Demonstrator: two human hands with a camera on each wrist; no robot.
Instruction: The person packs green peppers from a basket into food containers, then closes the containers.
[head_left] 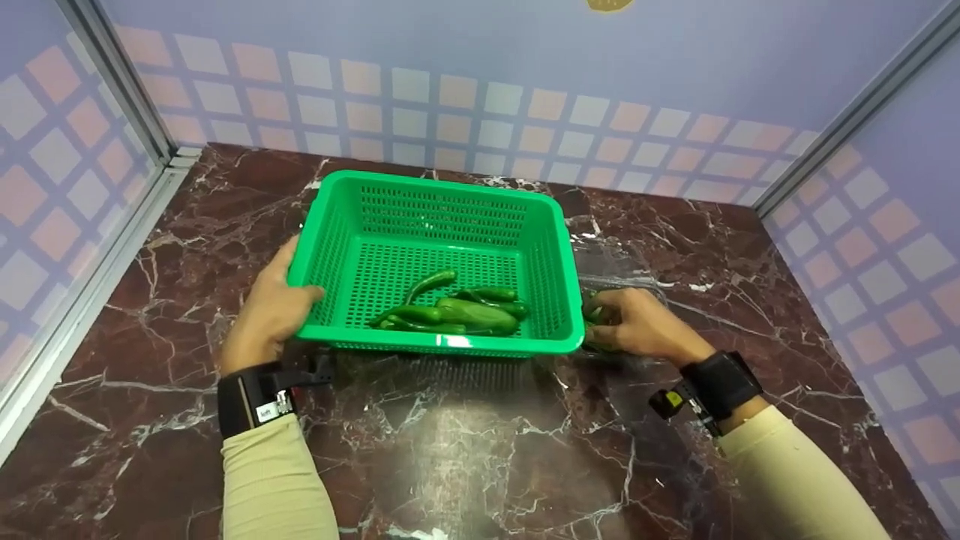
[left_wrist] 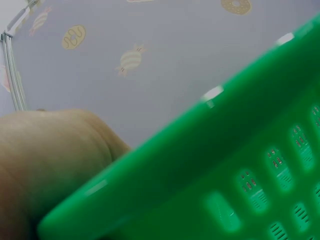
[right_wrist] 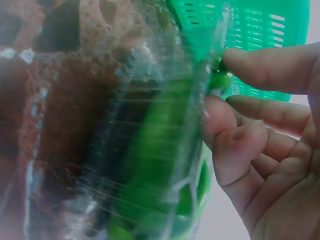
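Note:
A green plastic basket (head_left: 442, 341) holds several green peppers (head_left: 476, 315) along its near side. My left hand (head_left: 271, 311) grips the basket's left rim, thumb over the top; in the left wrist view the hand (left_wrist: 60, 160) lies against that rim (left_wrist: 200, 130). Just right of the basket, my right hand (head_left: 637, 322) is at a clear plastic container (right_wrist: 165, 165) with green peppers in it. Thumb and fingers of the right hand (right_wrist: 270, 125) pinch the end of a green pepper (right_wrist: 220, 80) at the container's edge. Much of that container is hidden by the hand and the basket in the head view.
The brown marbled tabletop (head_left: 480, 450) lies under everything. A tile-patterned back wall (head_left: 465, 112) stands close behind the basket, with side panels at left and right.

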